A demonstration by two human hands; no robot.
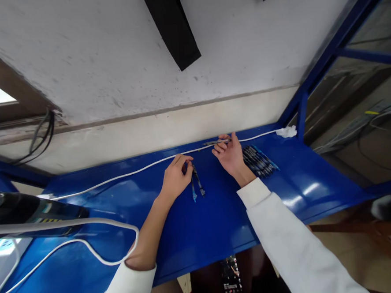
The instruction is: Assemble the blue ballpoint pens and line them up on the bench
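Observation:
My right hand (231, 156), palm turned up, holds a slim dark pen (210, 143) in its curled fingers near the back of the blue table. Beside it, to the left, my left hand (178, 176) has its thumb and fingers pinched together at the top ends of two pens. One is a blue-tipped pen (194, 191); the other is a dark pen (198, 181). Their lower ends rest on the table, and the fingers partly hide the upper ends. Several pens (260, 161) with dark, clear barrels lie side by side just right of my right wrist.
A white cable (140, 169) runs along the back of the blue table (213, 225), and another loops over my left forearm. A black cylindrical object (37, 213) lies at the left. Crumpled white tissue (286, 131) sits at the back right. Below the front edge, a phone (231, 274) shows a lit screen.

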